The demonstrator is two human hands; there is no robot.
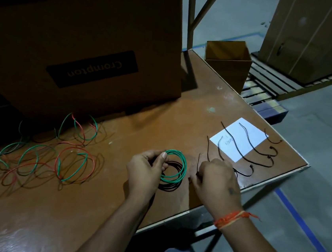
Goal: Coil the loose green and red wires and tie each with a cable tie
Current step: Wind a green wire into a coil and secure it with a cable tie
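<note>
Near the counter's (pixel 109 212) front edge, the left hand (pixel 145 171) pinches a green wire coil (pixel 177 166) upright, while the right hand (pixel 215 177), just beside its right, pinches a black cable tie (pixel 198 162).

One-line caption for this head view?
Left hand holds a green wire coil; right hand pinches a black cable tie.

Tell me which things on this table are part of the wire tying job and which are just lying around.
Job: green wire coil pinched by left hand; cable tie held in right hand; spare cable ties; loose green and red wires.

Lying about: large cardboard box; small open box; white paper.
</note>
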